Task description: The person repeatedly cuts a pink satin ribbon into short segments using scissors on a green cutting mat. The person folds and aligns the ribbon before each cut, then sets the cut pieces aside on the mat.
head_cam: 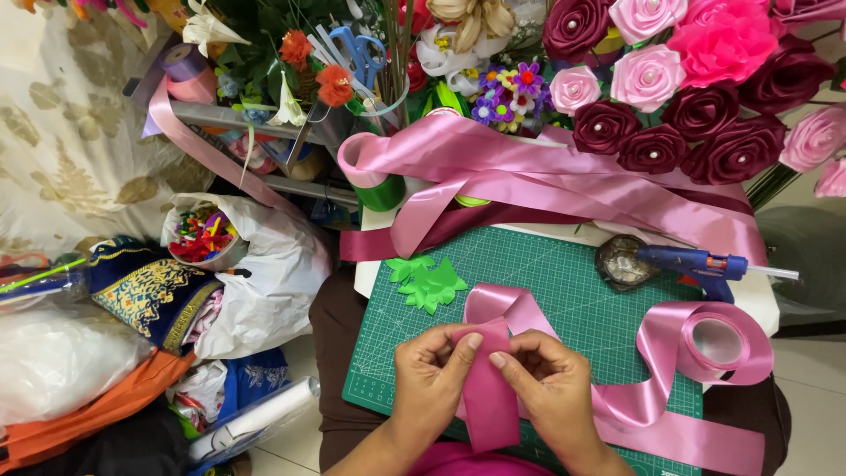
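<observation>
Both hands meet low over the green cutting mat [546, 291]: the left hand [429, 377] and the right hand [548, 388] each pinch a dark pink ribbon strip [487, 397] between thumb and forefinger, fingers closed on its upper fold while the rest hangs toward the lap. Just right, a pink ribbon roll [716, 345] rests on the mat's corner. Green paper leaves [429, 282] lie further up, a blue glue gun [701, 264] beyond, then ribbon roses [696, 106] at the back.

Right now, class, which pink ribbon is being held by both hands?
The darker pink strip, pinched between both hands; the paler ribbon roll lies untouched on the mat.
</observation>
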